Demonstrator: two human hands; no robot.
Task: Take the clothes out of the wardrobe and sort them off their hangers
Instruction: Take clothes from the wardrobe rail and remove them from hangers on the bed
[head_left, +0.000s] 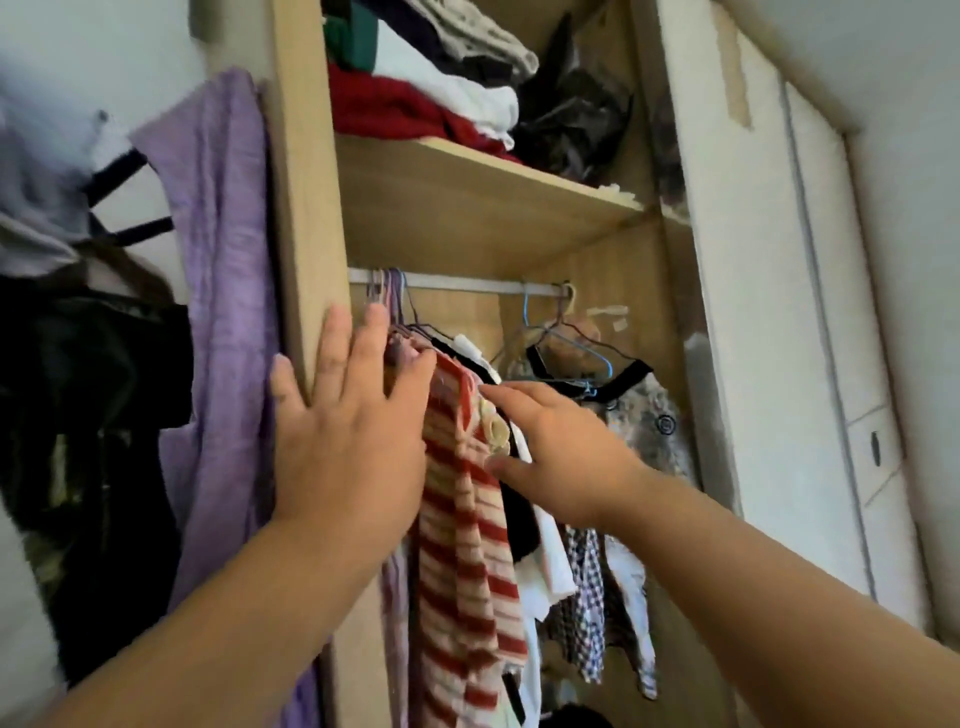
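A: The place is a room corner with a pale wooden wardrobe (306, 208), standing open, and a purple cloth (218, 260) hanging on its outer side. What is nearest to the camera?

B: The two bare forearms, raised. The left hand (353, 447) is spread flat with the fingers nearly straight. Its thumb lies by the wardrobe's front edge and its fingertips reach the top of the striped shirt (467, 561). It grips nothing. The right hand (561, 457) is also open. Its fingers stretch to the shirt's collar and touch the cloth, but they are not closed on it.

A: And the clothes to take out?

B: They hang behind the hands, inside the wardrobe, on hangers (395, 322) packed tightly at the left end of the rail (467, 285). A blue hanger (597, 358) and a black top (634, 371) hang further right. Above them, the shelf (467, 208) carries folded clothes (415, 109).

A: What may go wrong?

B: The hooks are crowded, so pulling the shirt alone probably drags its neighbours, or the hooks tangle. If the person pulls the cloth and not the hanger, the shirt may slip off and fall. The picture is a little blurred, so which hook belongs to the shirt cannot be told.
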